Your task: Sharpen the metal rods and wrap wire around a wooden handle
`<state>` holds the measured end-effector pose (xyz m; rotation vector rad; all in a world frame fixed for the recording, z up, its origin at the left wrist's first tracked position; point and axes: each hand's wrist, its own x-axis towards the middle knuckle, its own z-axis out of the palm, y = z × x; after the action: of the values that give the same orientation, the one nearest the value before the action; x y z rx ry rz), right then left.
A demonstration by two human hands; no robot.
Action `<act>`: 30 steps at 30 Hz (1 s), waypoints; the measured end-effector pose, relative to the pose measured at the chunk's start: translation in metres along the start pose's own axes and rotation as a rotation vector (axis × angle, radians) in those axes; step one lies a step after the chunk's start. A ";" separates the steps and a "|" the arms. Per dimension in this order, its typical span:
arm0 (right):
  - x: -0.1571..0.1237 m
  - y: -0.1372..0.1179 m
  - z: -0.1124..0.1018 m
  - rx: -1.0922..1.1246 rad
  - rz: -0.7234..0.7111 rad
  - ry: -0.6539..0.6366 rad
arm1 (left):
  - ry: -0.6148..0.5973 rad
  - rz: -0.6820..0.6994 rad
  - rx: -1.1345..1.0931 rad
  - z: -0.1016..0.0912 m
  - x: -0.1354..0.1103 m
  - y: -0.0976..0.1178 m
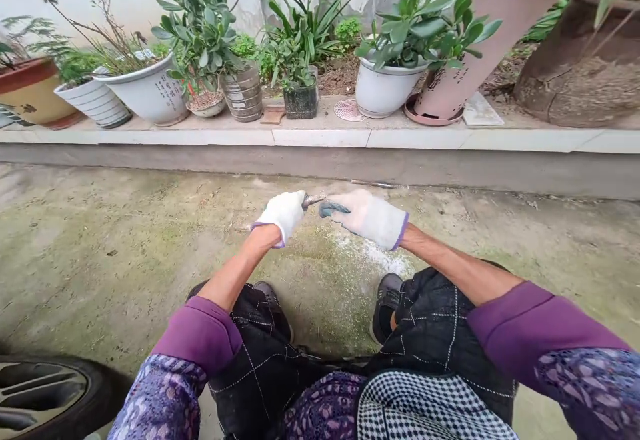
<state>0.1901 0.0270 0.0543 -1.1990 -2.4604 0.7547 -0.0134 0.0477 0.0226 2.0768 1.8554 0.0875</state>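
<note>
Both my hands wear white work gloves with purple cuffs and are held out in front of my knees. My left hand (283, 215) is closed in a fist round a thin grey metal tool (315, 199) that sticks out to the right. My right hand (367, 217) is closed next to it, fingertips meeting the tool's end; a dark grey-blue piece (331, 209) shows at its fingers. What exactly the right fingers pinch is too small to name.
Mossy concrete ground (125, 247) lies below, with a white powdery patch (383, 257) by my right shoe. A raised ledge (320, 139) ahead carries several potted plants, among them a white pot (150, 93) and a tall pink pot (480, 40). A car tyre (45, 393) sits at lower left.
</note>
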 end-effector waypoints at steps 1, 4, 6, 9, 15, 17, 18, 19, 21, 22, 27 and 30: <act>-0.001 0.001 -0.002 -0.103 0.026 -0.013 | -0.018 0.053 0.138 0.007 0.002 0.005; -0.001 0.014 -0.010 -0.302 0.072 -0.040 | -0.131 0.189 0.152 0.021 -0.003 0.020; 0.003 0.031 -0.012 -0.260 0.065 -0.025 | -0.185 0.253 0.026 0.024 -0.012 0.026; 0.012 0.056 -0.009 -0.064 0.071 -0.018 | -0.187 0.300 -0.064 0.018 -0.023 0.029; 0.020 0.052 0.019 0.033 0.039 -0.092 | -0.045 0.199 -0.164 -0.008 -0.014 0.010; 0.017 0.034 0.028 -0.004 0.012 -0.136 | -0.006 0.106 -0.052 -0.013 -0.007 0.002; 0.015 0.024 0.030 -0.051 -0.002 -0.159 | 0.000 0.063 0.035 -0.014 -0.004 0.000; 0.014 0.015 0.031 -0.118 -0.011 -0.179 | -0.004 0.029 0.128 -0.014 -0.002 -0.002; 0.015 -0.001 0.029 -0.278 -0.012 -0.214 | -0.027 -0.012 0.288 -0.011 0.000 -0.003; 0.016 -0.007 0.026 -0.356 -0.003 -0.239 | -0.041 -0.015 0.346 -0.009 0.000 -0.002; 0.024 -0.012 0.006 -0.577 0.057 -0.311 | -0.101 0.038 0.492 0.011 -0.004 0.015; 0.025 0.002 -0.004 -0.525 0.087 -0.238 | -0.148 0.079 0.518 0.016 -0.009 0.030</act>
<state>0.1787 0.0490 0.0574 -1.4695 -2.9331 0.2812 0.0179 0.0329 0.0181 2.4049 1.8428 -0.5691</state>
